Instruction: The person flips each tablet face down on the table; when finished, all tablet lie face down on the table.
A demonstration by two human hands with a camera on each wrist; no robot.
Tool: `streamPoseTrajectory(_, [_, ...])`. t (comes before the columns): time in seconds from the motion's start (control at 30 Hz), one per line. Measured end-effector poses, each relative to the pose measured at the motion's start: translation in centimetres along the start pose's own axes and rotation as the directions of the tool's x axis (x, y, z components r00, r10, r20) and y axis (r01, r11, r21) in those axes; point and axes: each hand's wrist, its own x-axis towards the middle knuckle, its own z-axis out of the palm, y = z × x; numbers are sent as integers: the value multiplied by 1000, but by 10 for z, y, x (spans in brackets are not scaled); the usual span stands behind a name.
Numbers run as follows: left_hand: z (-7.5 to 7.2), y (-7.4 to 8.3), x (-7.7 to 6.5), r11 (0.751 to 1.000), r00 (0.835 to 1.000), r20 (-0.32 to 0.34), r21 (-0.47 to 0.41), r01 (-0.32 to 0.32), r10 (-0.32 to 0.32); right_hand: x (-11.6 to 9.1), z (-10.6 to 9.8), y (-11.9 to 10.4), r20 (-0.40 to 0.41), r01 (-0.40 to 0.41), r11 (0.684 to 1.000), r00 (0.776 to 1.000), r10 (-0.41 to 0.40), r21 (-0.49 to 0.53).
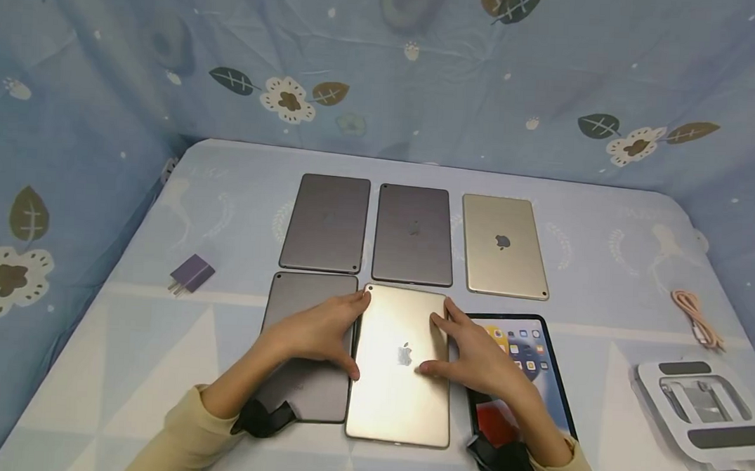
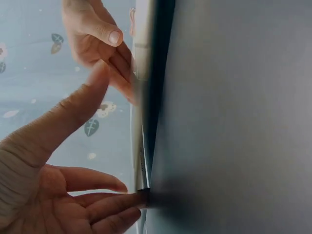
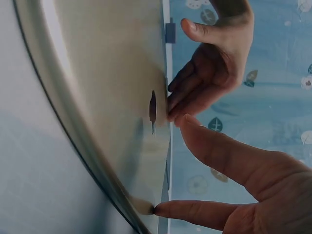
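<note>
A gold tablet [image 1: 401, 412] lies back up at the front middle, its apple mark showing. My left hand [image 1: 322, 335] touches its left edge with fingertips and thumb, the arm crossing over a grey tablet [image 1: 314, 391]. On the gold tablet's right side, my right hand [image 1: 474, 348] rests its fingertips near the edge, with its thumb over the back. The right arm passes above a tablet with a lit screen [image 1: 536, 362]. In the right wrist view, the index fingertip meets the gold back [image 3: 107, 97]. Straight fingers of the left hand [image 2: 58, 161] show in the left wrist view.
Behind lie two dark grey tablets [image 1: 327, 223] [image 1: 413, 237] and another gold tablet [image 1: 506, 259]. A purple charger plug [image 1: 192, 273] sits at the left. At the right are a coiled cable [image 1: 696, 320] and a white folding stand [image 1: 708, 397]. Patterned cloth [image 1: 397, 75] hangs around the table.
</note>
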Motion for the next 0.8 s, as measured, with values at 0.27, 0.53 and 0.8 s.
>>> streamPoseTrajectory(0.27, [5, 8, 1, 998, 999, -14, 47, 39, -38, -1, 0, 1, 5, 17, 1000, 1000, -17, 16])
streamPoseTrajectory(0.53, [9, 16, -2, 984, 988, -149, 177, -8, 35, -1, 1, 2, -11, 34, 999, 999, -34, 3])
streamPoseTrajectory(0.8, [10, 27, 5, 974, 992, -100, 222, -49, 73, 0, -2, 3, -11, 34, 999, 999, -34, -1])
